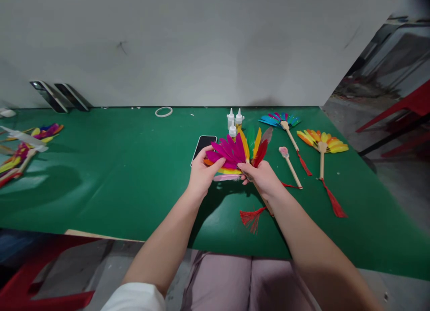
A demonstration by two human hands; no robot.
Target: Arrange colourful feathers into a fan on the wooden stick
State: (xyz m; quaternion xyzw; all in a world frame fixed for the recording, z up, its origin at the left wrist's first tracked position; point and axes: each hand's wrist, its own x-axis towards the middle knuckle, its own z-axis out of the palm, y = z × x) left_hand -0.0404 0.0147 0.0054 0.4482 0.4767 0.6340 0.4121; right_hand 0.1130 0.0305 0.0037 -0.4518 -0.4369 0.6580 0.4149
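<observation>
A feather fan (232,151) with magenta, yellow, green, red and grey feathers is held above the table. My left hand (202,171) is closed on the magenta and orange feathers at its left side, thumb on top. At the base of the feathers, my right hand (264,176) grips the fan where they meet the wooden handle. A red tassel (251,218) hangs from the handle's lower end. Right of my hands lies a wooden handle (291,168) with a pinkish rounded head and no feathers. My right fingers partly hide the fan's centre.
Small white-capped bottles (230,119) stand behind the fan, near a phone (204,144). A blue fan (277,119) and a yellow-orange fan (322,143) lie to the right. More feather fans (23,152) lie far left. A white ring (163,112) rests by the white panel (188,47).
</observation>
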